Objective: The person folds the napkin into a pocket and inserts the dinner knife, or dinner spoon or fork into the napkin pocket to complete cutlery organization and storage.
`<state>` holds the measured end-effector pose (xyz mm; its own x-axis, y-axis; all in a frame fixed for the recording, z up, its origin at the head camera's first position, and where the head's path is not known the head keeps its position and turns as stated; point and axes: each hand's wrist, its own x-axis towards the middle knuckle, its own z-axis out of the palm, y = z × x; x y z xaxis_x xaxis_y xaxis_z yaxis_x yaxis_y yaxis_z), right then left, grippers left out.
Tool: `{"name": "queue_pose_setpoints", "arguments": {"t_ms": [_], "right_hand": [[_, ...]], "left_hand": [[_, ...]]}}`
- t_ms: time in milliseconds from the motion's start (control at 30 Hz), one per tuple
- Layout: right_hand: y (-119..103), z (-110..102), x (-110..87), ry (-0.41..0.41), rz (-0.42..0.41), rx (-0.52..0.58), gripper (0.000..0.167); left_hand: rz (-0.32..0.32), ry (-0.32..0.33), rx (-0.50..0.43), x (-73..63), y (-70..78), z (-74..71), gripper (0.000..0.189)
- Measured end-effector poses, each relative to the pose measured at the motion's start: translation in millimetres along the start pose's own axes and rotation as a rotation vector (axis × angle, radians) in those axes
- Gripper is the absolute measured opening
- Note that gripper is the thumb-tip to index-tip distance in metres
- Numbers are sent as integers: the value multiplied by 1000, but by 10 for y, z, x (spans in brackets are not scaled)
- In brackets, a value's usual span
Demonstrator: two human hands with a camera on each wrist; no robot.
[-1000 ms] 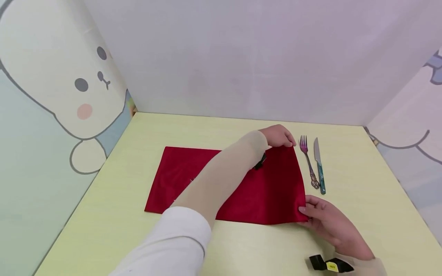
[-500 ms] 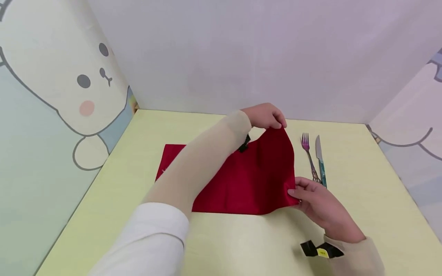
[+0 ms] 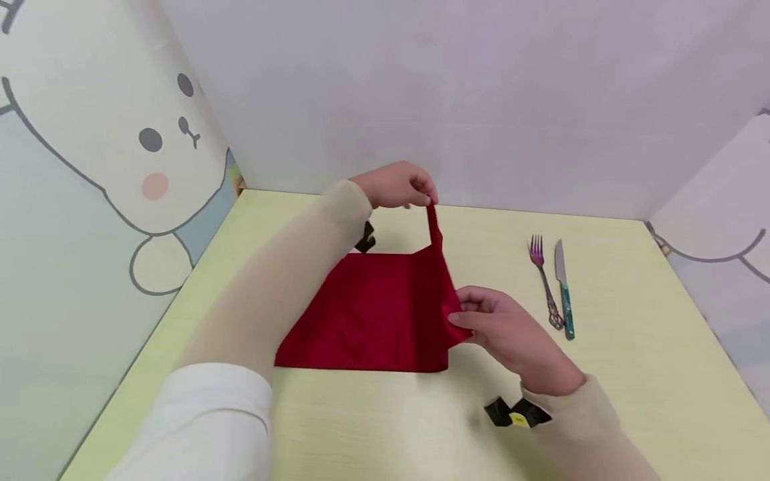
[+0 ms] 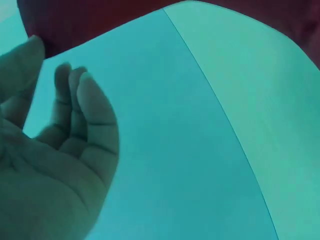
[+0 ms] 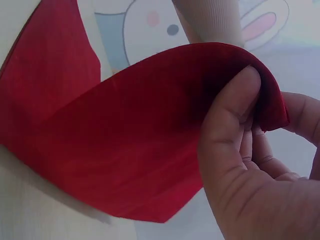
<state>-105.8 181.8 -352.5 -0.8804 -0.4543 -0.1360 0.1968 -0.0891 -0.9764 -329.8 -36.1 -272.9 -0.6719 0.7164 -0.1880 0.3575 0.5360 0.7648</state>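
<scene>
the left hand (image 3: 398,186) pinched the far corner of the red cloth (image 3: 373,307) and the right hand (image 3: 514,331) the near one, probably to hold its right end up. leftward the cloth lay smooth on the table (image 3: 373,427), the raised part curving upward, well apart from the fork (image 3: 547,286) and knife (image 3: 565,297)

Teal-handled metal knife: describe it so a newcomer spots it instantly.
On the pale yellow tabletop, look right of the red cloth. The knife lies right of the ornate metal fork; its single blade, not prongs, and teal handle set it apart.
</scene>
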Motion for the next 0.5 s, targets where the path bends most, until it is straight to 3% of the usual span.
{"name": "queue_pose_setpoints", "arguments": {"t_ms": [100, 300, 367, 500], "right_hand": [[33, 157, 146, 7, 43, -4, 13], [270, 418, 423, 21, 157, 47, 6], [352, 487, 499, 22, 189, 63, 6], [473, 599, 608, 26, 233, 72, 5]], "left_hand": [[-81, -8, -30, -146, -116, -31, 14], [-222, -36, -212, -353, -463, 18, 20], [-257, -12, -250, -408, -603, 58, 23], [-326, 97, -266, -518, -855, 154, 26]]}}
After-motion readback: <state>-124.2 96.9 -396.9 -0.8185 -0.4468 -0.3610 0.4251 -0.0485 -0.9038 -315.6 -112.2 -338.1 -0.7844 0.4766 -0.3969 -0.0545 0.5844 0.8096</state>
